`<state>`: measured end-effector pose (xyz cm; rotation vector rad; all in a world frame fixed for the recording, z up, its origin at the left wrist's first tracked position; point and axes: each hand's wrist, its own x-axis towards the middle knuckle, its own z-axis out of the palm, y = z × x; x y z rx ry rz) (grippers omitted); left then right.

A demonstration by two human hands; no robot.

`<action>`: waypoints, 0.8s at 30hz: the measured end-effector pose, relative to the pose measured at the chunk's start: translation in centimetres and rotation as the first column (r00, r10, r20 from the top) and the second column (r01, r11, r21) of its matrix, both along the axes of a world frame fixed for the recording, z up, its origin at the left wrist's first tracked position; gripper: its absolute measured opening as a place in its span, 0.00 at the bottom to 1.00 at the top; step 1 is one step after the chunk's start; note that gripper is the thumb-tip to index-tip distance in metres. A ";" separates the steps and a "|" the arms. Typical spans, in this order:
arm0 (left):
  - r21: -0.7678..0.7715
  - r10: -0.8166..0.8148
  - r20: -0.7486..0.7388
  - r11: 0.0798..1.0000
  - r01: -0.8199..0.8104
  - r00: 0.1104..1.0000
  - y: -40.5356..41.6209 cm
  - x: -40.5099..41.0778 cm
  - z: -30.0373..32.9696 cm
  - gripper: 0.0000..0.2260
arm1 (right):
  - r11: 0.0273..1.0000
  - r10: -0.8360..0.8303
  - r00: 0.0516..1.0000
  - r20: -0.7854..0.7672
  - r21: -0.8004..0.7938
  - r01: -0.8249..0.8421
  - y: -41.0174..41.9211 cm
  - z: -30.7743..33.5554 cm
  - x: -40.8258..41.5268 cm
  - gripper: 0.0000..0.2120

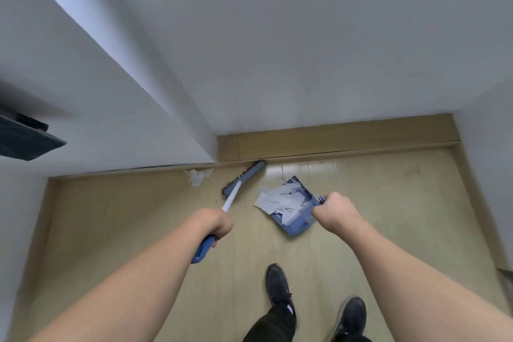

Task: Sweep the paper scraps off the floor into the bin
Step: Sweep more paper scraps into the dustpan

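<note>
The left hand [215,223] is wrapping closed around the broom handle [219,219], fingers curled over the spot where the white shaft is meeting the blue grip, whose end is sticking out below the fist; the shaft is running up and away to the broom head [244,176], which is lying slanted on the wooden floor [138,216] with its far end touching the skirting board [333,139] near the wall corner; the right hand [334,209] is clenching shut on the dustpan's handle, of which only a small blue tip is showing at the knuckles; the blue dustpan [294,223] is sitting on the floor just right of the broom head, its open mouth facing the broom, its toothed rear edge toward the person; a heap of paper scraps [280,198] is filling the pan, some pieces spilling over its front lip onto the floor; a smaller cluster of loose scraps [198,175] is lying on the floor against the base of the white wall [125,119], left of the broom head and apart from it; two dark shoes [277,286] are standing at the bottom of the view, behind the pan; a dark object [25,141] is jutting from the left wall.
</note>
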<state>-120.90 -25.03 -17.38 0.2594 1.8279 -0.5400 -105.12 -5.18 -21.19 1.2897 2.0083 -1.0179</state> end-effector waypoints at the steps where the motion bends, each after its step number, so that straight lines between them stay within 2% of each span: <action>1: -0.001 -0.015 0.009 1.000 0.015 1.000 0.7 -0.3 -0.7 0.16 | 1.000 -0.029 1.000 0.000 -0.008 0.029 0.0 -0.4 0.5 0.05; 3: -0.011 -0.035 0.039 0.999 0.035 0.999 2.0 0.1 -2.7 0.15 | 0.997 -0.070 0.997 0.011 -0.018 0.070 -0.1 -1.5 1.5 0.02; 6: -0.035 -0.051 0.103 0.998 0.055 0.993 2.8 3.0 -4.9 0.12 | 0.998 -0.067 0.998 0.014 0.008 0.067 0.1 -2.5 2.7 0.08; 9: -0.037 -0.099 0.132 0.994 0.104 0.986 2.0 5.5 -4.3 0.19 | 0.996 -0.084 0.996 0.004 0.004 0.084 0.6 -2.5 3.0 0.06; 15: -0.008 -0.096 0.022 0.995 0.096 0.995 0.8 7.0 0.6 0.22 | 0.996 -0.085 0.995 -0.046 -0.043 0.083 1.0 -1.9 5.0 0.04; 19: 0.018 0.008 -0.046 1.000 -0.007 0.999 0.6 10.0 4.6 0.21 | 0.998 -0.065 0.995 -0.078 -0.025 0.063 0.5 0.0 8.8 0.11; 22: 0.061 0.125 -0.093 0.991 -0.119 0.988 0.9 12.1 6.7 0.17 | 0.997 -0.067 0.991 -0.117 -0.031 0.063 0.9 1.8 10.8 0.09; 24: 0.086 0.210 -0.090 0.976 -0.202 0.974 1.0 13.2 7.2 0.19 | 0.998 -0.061 0.988 -0.145 -0.040 0.056 1.3 2.5 11.4 0.05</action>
